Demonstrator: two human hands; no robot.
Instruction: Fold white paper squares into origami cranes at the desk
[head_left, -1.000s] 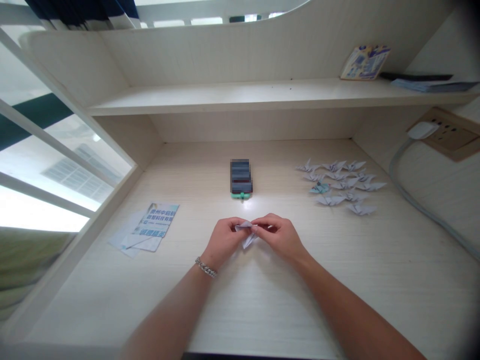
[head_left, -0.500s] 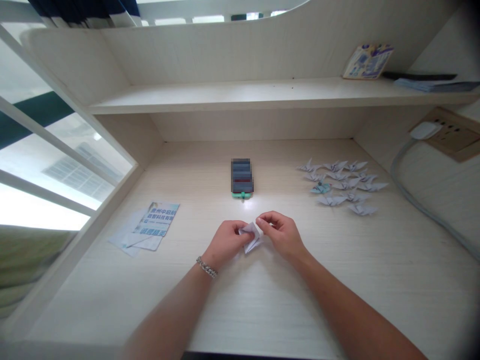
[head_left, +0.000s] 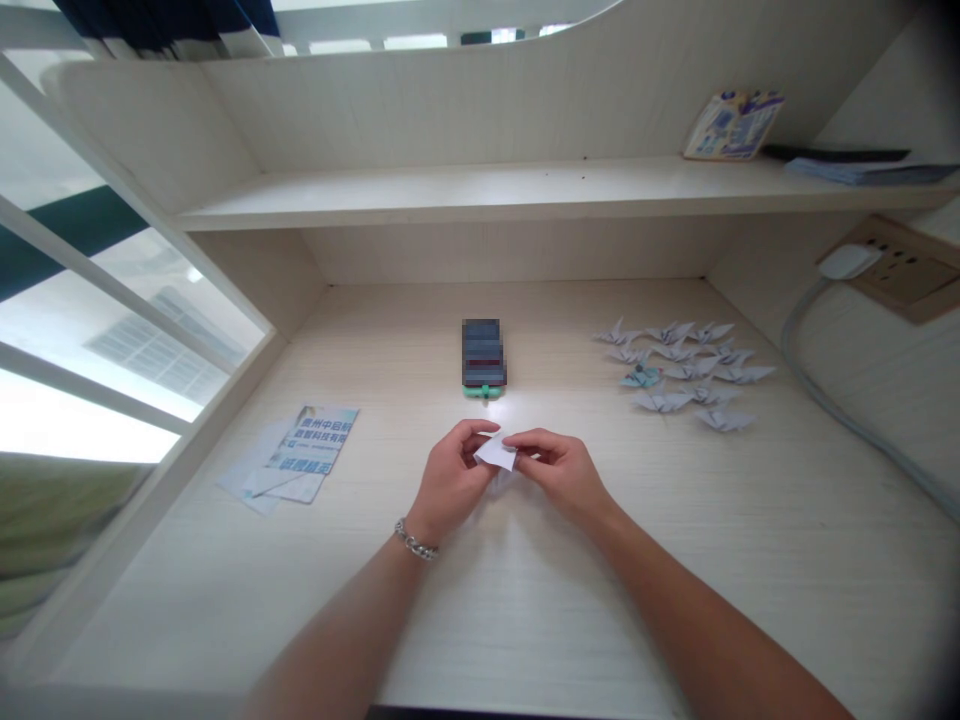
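Phone (head_left: 484,350): centre of the frame, pixelated, green strip (head_left: 482,392) at its lower end.
Card (head_left: 315,438): left of the frame, printed, overlapping a pale sheet (head_left: 251,480).
Socket (head_left: 919,272): right edge, white plug (head_left: 849,261) in it, grey cable (head_left: 862,432) trailing down.
Shelf (head_left: 450,190): across the top, packet (head_left: 733,125) at upper right.
Curtain (head_left: 169,25): upper left.

A pale wood-grain desk (head_left: 750,560) extends under a matching shelf (head_left: 420,190) along the far side. On the right wall (head_left: 900,385) sits a tan socket panel (head_left: 911,280). White rails (head_left: 105,258) cross the left, brightly lit beyond; a dark blue curtain (head_left: 169,25) hangs far left.
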